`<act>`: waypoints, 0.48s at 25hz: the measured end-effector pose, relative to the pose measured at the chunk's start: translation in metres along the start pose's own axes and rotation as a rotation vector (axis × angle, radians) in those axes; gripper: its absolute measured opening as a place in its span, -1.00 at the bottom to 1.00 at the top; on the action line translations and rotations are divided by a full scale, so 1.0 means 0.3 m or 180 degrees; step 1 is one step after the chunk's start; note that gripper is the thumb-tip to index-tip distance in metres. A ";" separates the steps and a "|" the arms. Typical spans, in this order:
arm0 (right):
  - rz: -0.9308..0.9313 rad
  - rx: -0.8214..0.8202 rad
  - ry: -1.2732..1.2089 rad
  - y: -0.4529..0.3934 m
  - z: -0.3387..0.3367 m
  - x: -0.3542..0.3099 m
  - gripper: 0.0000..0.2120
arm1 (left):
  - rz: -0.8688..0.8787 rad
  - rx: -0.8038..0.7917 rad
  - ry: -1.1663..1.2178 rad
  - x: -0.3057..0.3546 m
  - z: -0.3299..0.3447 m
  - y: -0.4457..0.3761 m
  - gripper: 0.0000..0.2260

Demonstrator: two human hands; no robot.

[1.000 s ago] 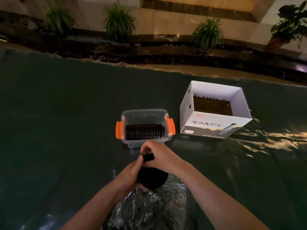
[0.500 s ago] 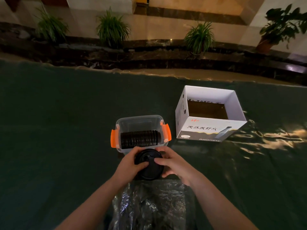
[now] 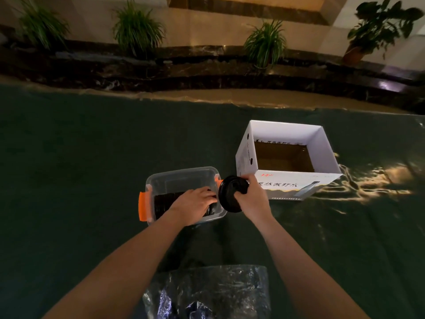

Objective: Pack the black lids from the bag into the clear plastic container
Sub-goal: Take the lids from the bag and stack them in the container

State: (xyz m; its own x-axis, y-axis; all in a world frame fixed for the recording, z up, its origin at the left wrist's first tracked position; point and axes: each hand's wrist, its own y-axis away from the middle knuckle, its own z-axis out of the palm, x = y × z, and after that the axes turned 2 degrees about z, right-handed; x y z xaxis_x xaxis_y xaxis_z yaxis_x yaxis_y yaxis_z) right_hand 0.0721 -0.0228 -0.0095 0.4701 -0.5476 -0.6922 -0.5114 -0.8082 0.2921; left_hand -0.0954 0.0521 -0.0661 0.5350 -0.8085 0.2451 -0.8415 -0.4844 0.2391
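Observation:
A clear plastic container (image 3: 161, 178) with orange latches sits on the dark green cloth and holds a row of black lids (image 3: 162, 202) standing on edge. My left hand (image 3: 193, 202) reaches inside it, fingers closed on lids at the right end of the row. My right hand (image 3: 249, 195) grips a stack of black lids (image 3: 228, 194) just outside the container's right wall, tilted with the top face toward me. The crinkled clear bag (image 3: 207, 293) lies near the bottom edge between my forearms.
An open white cardboard box (image 3: 287, 132) with printed text stands right of the container, touching distance from my right hand. Dark green cloth (image 3: 69, 157) covers the surface. A stone ledge with potted plants (image 3: 264, 44) runs along the far side.
Both hands moved forward from the bag to the container. The lids they held together are now split: the left hand is inside the container, the right holds a stack beside it.

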 end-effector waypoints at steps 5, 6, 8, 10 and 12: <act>-0.0301 0.0127 0.0295 -0.052 0.082 -0.040 -0.61 | 0.0035 0.0037 0.0046 -0.059 0.026 -0.027 -0.55; -0.0480 0.0130 0.0466 -0.057 0.102 -0.053 -0.60 | -0.0049 0.0076 0.0165 -0.073 0.035 -0.021 -0.54; -0.0860 0.0194 0.0910 -0.059 0.141 -0.077 -0.60 | -0.0266 0.0130 0.0373 -0.095 0.058 -0.003 -0.53; -0.1094 0.0316 0.1268 -0.058 0.180 -0.093 -0.60 | -0.0428 0.0265 0.0549 -0.108 0.076 0.015 -0.56; -0.1133 0.0376 0.1538 -0.062 0.219 -0.094 -0.61 | -0.0520 0.0429 0.0820 -0.115 0.082 0.026 -0.63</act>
State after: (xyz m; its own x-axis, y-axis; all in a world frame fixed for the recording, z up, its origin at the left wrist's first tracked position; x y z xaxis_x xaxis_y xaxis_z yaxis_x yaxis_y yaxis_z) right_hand 0.0211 0.0219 -0.0387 0.8858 -0.3069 -0.3481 -0.3262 -0.9453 0.0035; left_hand -0.1221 0.0679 -0.0958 0.6506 -0.6136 0.4474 -0.7361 -0.6545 0.1727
